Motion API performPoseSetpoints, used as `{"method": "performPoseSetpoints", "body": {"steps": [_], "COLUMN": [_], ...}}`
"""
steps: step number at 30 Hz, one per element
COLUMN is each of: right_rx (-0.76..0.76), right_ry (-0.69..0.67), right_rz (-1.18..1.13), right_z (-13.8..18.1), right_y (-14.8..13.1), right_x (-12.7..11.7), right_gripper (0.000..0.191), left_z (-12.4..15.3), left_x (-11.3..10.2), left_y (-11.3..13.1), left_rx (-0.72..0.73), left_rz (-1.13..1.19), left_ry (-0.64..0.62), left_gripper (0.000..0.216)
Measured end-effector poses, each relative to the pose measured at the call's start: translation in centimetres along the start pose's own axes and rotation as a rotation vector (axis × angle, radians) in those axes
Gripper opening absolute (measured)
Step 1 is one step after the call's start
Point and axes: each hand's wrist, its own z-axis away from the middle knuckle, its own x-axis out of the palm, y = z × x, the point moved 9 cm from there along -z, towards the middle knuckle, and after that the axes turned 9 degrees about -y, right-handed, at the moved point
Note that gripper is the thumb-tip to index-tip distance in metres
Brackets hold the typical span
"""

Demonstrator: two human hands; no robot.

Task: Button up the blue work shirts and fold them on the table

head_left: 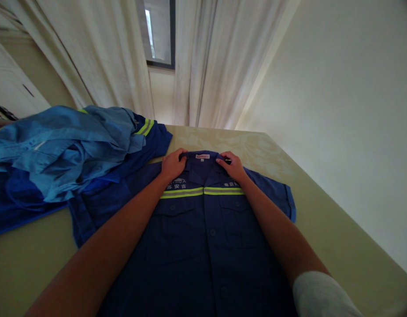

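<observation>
One shirt (203,220) beneath both hands (173,164) (233,167)

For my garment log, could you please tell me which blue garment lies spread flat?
The dark navy short-sleeved cloth shirt, held by the left hand and right hand; the lighter blue cloth garments beside it lie crumpled.

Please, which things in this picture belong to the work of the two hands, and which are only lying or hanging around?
Belongs to the work:
Dark blue shirt, front upward
Left hand and right hand, both at its collar
Table beneath it

Only around:
Heap of blue clothes, left of the shirt
Curtains, behind the table
</observation>
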Motion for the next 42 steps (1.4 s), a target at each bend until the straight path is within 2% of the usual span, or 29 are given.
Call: {"method": "performPoseSetpoints", "body": {"steps": [11, 39, 42], "right_rx": [-0.004, 0.05, 0.043], "right_ry": [-0.003, 0.002, 0.009], "right_rz": [0.01, 0.018, 0.03], "right_z": [0.0, -0.1, -0.1], "right_y": [-0.4, 0.7, 0.7], "right_x": [0.0, 0.1, 0.1], "right_gripper": [0.033, 0.035, 0.037], "left_z": [0.1, 0.1, 0.0], "left_x": [0.0, 0.2, 0.1], "left_y": [0.0, 0.0, -0.3], "left_rx": [-0.016, -0.018, -0.01], "left_rz": [-0.007, -0.011, 0.039], "left_ry": [-0.005, -0.006, 0.012], "left_gripper": [0.029, 0.029, 0.037]}}
